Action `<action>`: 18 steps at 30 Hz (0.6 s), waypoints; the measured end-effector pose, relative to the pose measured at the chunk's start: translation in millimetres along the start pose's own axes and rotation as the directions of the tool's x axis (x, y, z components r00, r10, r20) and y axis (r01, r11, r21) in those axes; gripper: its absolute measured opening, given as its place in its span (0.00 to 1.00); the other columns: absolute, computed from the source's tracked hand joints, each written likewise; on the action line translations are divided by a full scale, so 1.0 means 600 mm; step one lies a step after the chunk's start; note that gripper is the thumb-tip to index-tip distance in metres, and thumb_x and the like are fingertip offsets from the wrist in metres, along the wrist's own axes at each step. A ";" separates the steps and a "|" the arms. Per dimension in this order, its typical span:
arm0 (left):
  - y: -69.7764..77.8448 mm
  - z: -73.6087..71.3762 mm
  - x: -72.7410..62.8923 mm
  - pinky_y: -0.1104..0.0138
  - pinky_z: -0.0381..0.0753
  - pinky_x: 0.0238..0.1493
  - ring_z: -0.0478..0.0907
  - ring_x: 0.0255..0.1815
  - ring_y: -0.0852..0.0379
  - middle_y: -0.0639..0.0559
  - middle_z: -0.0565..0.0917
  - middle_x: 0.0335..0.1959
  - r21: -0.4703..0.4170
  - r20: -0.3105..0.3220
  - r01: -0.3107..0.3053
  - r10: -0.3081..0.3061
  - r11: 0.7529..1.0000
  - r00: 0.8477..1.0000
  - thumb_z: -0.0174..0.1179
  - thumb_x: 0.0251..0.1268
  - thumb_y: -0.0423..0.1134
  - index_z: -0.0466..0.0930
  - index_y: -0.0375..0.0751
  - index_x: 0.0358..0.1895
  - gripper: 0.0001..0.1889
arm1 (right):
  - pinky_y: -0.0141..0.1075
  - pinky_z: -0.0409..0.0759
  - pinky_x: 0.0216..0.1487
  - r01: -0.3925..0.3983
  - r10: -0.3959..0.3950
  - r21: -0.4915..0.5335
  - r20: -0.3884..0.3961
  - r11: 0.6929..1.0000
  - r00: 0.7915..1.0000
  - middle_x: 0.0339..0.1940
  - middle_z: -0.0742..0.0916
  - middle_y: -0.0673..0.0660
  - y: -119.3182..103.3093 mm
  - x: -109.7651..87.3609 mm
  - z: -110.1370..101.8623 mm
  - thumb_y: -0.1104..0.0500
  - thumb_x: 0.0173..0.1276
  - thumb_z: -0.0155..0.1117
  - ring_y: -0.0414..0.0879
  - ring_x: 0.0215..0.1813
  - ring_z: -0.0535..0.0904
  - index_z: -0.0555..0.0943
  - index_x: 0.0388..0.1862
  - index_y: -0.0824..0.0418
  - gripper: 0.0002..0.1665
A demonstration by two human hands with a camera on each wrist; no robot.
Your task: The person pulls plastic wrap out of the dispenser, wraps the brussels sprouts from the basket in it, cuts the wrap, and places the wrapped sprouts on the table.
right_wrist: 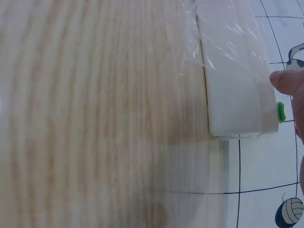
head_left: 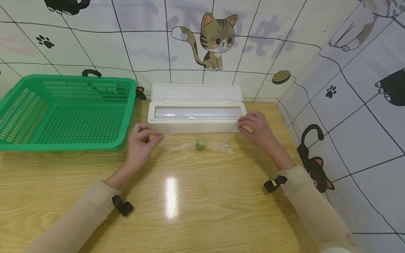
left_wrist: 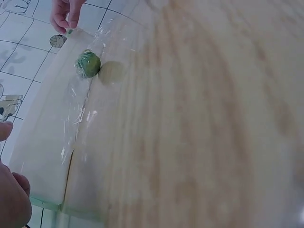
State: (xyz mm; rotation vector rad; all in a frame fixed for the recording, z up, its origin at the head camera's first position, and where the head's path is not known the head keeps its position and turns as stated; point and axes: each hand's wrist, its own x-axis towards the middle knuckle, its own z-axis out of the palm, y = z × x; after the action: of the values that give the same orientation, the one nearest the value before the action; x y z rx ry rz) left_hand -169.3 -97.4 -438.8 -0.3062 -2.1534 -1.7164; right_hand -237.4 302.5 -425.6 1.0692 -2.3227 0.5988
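A white cling film dispenser box (head_left: 196, 127) stands against the wall, its lid (head_left: 196, 93) tipped back and a film roll (head_left: 199, 113) inside. By its front left corner my left hand (head_left: 140, 140) pinches the edge of the clear film between thumb and fingers. My right hand (head_left: 256, 128) pinches the film at the box's right front edge, beside a green slider (right_wrist: 281, 112). Just in front of the box lies a small round green fruit (head_left: 200, 144) wrapped in crumpled cling film (head_left: 221, 147), its loose ends spread to both sides.
A green plastic basket (head_left: 121, 144) sits to the left, close to the box. Cat-patterned walls (head_left: 190, 49) bound the wooden table (head_left: 202, 196) at the back and right. A small black camera is strapped to each wrist.
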 end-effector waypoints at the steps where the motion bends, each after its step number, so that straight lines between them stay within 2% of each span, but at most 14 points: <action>1: 0.005 0.000 -0.002 0.76 0.59 0.25 0.60 0.24 0.62 0.42 0.72 0.41 -0.002 0.004 0.002 -0.002 1.000 1.000 0.69 0.55 0.15 0.83 0.20 0.31 0.04 | 0.55 0.74 0.45 0.018 -0.018 -0.001 -0.004 1.000 1.000 0.37 0.89 0.62 -0.001 -0.003 -0.001 0.76 0.49 0.81 0.61 0.44 0.79 0.85 0.29 0.65 0.13; 3: 0.004 -0.001 -0.006 0.76 0.60 0.26 0.61 0.25 0.61 0.42 0.72 0.41 -0.005 0.009 0.003 -0.003 1.000 1.000 0.69 0.54 0.15 0.85 0.23 0.31 0.05 | 0.54 0.75 0.44 0.042 -0.042 -0.009 -0.004 0.999 0.999 0.37 0.89 0.61 -0.006 -0.009 -0.002 0.77 0.47 0.81 0.61 0.43 0.79 0.85 0.29 0.65 0.15; 9: -0.044 -0.006 -0.012 0.77 0.63 0.26 0.63 0.27 0.60 0.47 0.72 0.43 -0.014 0.031 0.023 -0.022 1.000 0.999 0.72 0.55 0.19 0.89 0.29 0.33 0.05 | 0.52 0.79 0.45 0.071 -0.072 0.019 0.030 0.997 0.997 0.35 0.89 0.60 -0.028 -0.028 -0.006 0.78 0.46 0.81 0.59 0.42 0.81 0.85 0.29 0.65 0.16; 11: -0.045 -0.009 -0.016 0.76 0.63 0.26 0.63 0.27 0.59 0.45 0.72 0.43 -0.018 0.045 0.042 -0.042 0.999 0.998 0.72 0.56 0.20 0.88 0.25 0.34 0.04 | 0.50 0.79 0.44 0.075 -0.076 0.031 0.038 0.997 0.996 0.33 0.88 0.59 -0.035 -0.034 -0.006 0.79 0.46 0.81 0.58 0.41 0.81 0.84 0.29 0.65 0.16; 18: -0.042 -0.015 -0.029 0.77 0.65 0.26 0.64 0.28 0.59 0.45 0.73 0.42 -0.022 0.063 0.054 -0.052 0.998 0.997 0.71 0.56 0.18 0.88 0.31 0.32 0.06 | 0.46 0.79 0.38 0.068 -0.070 0.031 0.072 0.997 0.995 0.31 0.87 0.57 -0.047 -0.057 -0.003 0.80 0.44 0.79 0.54 0.38 0.79 0.85 0.29 0.65 0.17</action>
State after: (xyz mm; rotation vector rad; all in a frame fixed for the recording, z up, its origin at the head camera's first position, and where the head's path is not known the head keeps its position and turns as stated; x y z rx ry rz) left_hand -162.0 -111.0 -466.9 -0.3154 -2.2054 -1.7845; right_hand -195.6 306.3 -440.1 1.1982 -2.3355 0.5766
